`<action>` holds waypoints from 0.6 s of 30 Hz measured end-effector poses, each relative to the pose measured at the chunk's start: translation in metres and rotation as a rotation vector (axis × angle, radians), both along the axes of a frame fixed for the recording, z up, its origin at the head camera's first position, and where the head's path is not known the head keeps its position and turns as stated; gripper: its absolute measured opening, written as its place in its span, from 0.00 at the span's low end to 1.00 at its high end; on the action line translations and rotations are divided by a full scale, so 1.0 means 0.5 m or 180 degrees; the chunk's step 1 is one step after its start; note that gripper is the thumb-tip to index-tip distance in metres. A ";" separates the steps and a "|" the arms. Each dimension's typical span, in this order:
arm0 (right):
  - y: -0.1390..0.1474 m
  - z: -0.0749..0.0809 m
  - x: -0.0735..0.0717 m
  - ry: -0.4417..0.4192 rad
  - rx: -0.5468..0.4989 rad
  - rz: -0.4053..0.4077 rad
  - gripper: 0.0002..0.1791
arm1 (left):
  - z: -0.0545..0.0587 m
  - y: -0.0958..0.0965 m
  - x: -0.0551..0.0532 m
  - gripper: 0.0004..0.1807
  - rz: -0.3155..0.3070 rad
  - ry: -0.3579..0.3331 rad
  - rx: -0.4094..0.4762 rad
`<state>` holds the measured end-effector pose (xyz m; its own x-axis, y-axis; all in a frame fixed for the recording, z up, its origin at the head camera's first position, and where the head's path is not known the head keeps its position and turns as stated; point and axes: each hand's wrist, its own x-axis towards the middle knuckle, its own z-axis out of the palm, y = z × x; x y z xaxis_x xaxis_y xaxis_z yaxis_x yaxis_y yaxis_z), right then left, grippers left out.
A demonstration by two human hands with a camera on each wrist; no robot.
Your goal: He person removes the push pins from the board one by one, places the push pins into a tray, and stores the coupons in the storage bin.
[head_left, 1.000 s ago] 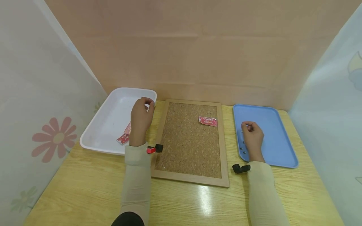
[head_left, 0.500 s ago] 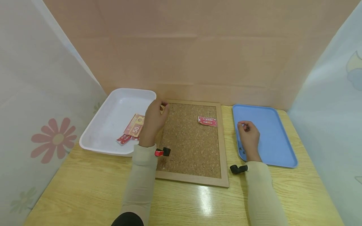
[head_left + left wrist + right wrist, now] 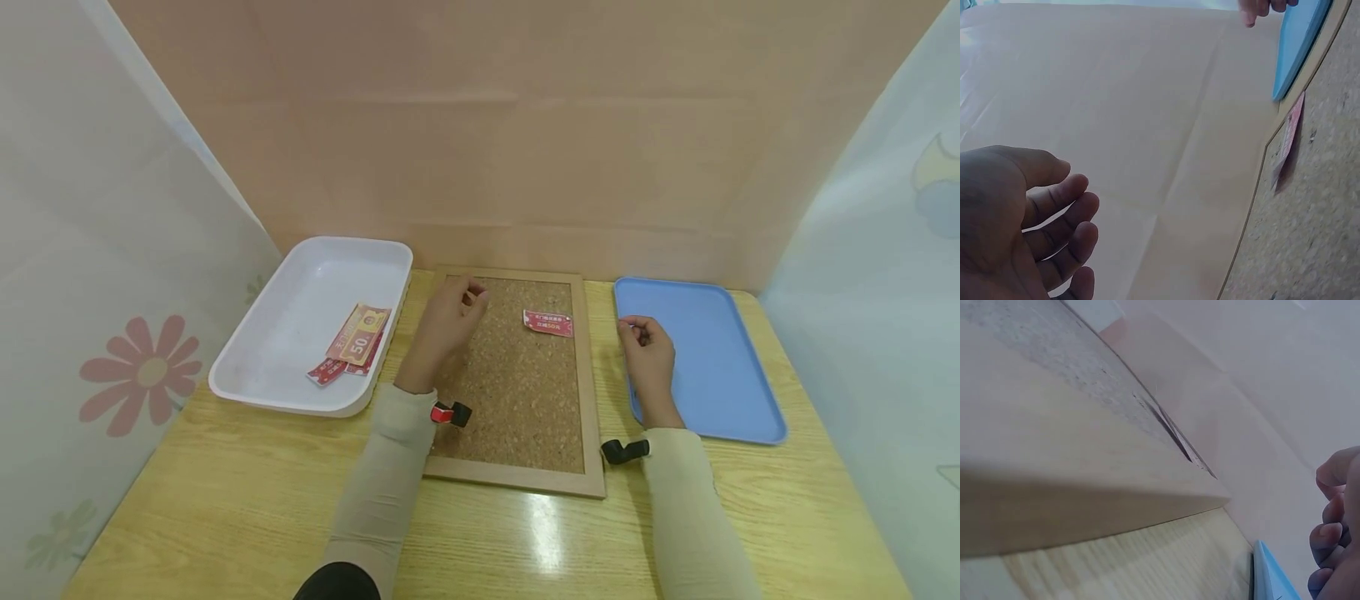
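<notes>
My left hand [image 3: 448, 321] is over the upper left of a wood-framed cork board [image 3: 517, 400]. In the left wrist view its fingers [image 3: 1082, 244] hang loosely curled, with nothing between them and the thumb. Over the left rim of a blue tray [image 3: 723, 367], my right hand [image 3: 651, 362] has its fingers loosely bent. No object shows in it. A red paper coupon [image 3: 548, 323] with printed text is on the upper right of the cork, between the two hands. One side of the coupon stands off the board in the left wrist view.
A deep white tray [image 3: 277, 333] stands at the left, holding a yellow coupon [image 3: 362, 332] on top of red coupons [image 3: 327, 372]. A wooden table [image 3: 247, 500] lies under everything. Brown paper [image 3: 480, 150] closes the back, with patterned sheets on both sides.
My left hand has moved right, from over the white tray to over the cork board, uncovering the coupons. My right hand has drifted left to the blue tray's rim.
</notes>
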<state>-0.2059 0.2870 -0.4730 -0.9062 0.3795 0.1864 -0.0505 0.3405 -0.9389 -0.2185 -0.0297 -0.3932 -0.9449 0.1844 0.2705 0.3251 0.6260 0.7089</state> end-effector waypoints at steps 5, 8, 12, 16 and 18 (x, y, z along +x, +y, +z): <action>0.005 0.005 0.001 0.0055 -0.0102 -0.0029 0.13 | -0.006 0.004 -0.002 0.18 -0.0045 -0.0102 0.0056; 0.011 0.004 0.001 0.0022 -0.0173 -0.0028 0.12 | -0.007 0.002 -0.005 0.18 -0.0013 -0.0108 0.0179; 0.017 0.004 0.002 0.0003 -0.0166 -0.0079 0.12 | -0.006 0.007 -0.010 0.16 -0.0070 -0.0084 0.0274; 0.017 0.006 -0.001 0.0070 -0.0227 -0.0094 0.13 | -0.009 0.022 -0.016 0.16 -0.0163 -0.0173 0.0327; 0.017 0.007 -0.002 0.0102 -0.0253 -0.0088 0.12 | -0.015 0.033 -0.021 0.18 -0.0182 -0.0273 0.0296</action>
<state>-0.2070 0.2954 -0.4692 -0.8892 0.4191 0.1834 -0.0726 0.2666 -0.9611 -0.2291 -0.0134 -0.4006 -0.9540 0.2165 0.2075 0.2939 0.5384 0.7897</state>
